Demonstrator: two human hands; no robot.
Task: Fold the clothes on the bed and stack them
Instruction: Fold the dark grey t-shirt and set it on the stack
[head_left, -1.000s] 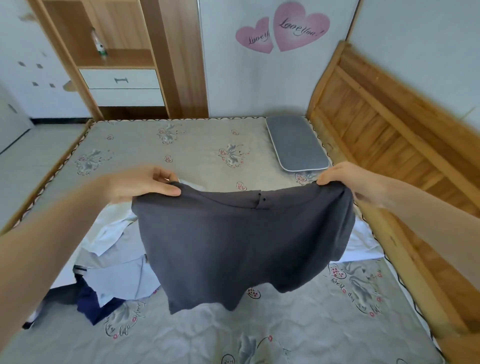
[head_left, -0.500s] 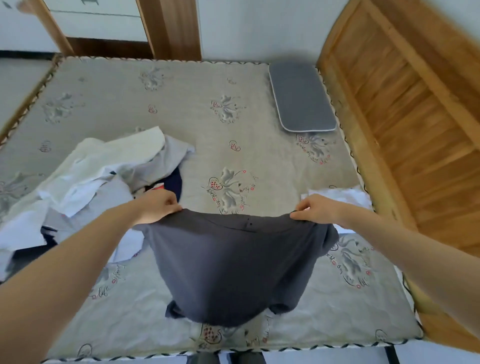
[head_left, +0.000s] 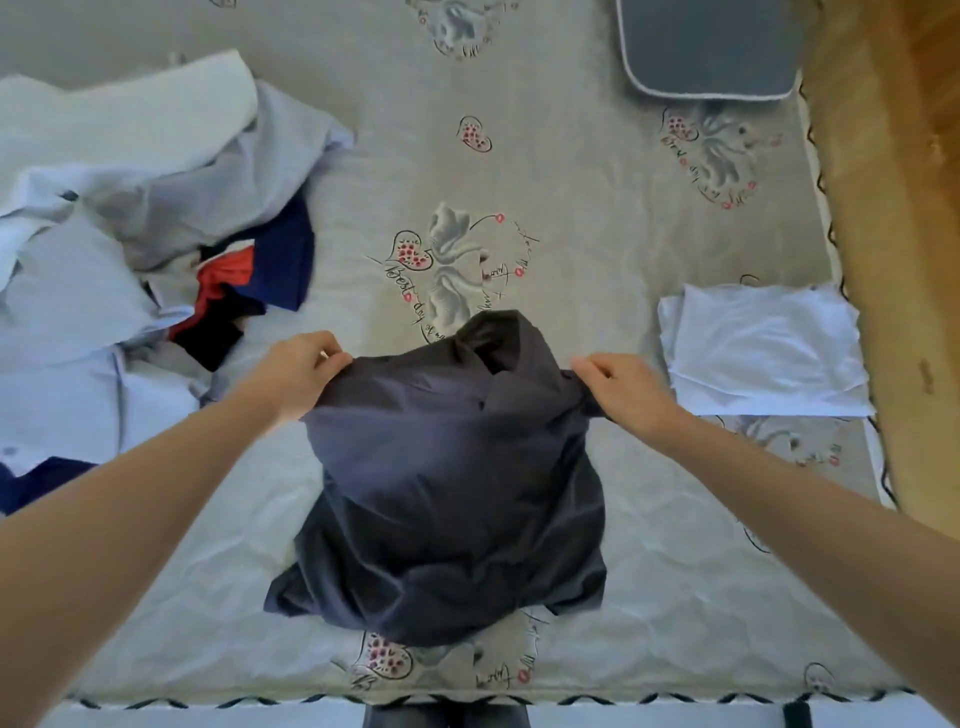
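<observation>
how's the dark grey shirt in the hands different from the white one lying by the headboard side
The dark grey garment is unfolded and rumpled; the white garment is folded into a flat rectangle.
The grey one is gripped at its top edge by the left hand and right hand; nothing touches the white one.
The grey one sits mid-bed near the front edge; the white one lies at the right, beside the wooden bed frame.
Both rest on the mattress.

The dark grey cloth garment (head_left: 457, 467) looks matt and soft; the quilted printed mattress (head_left: 623, 571) puckered; the wooden bed frame (head_left: 893, 208) smooth, faintly glossy.
</observation>
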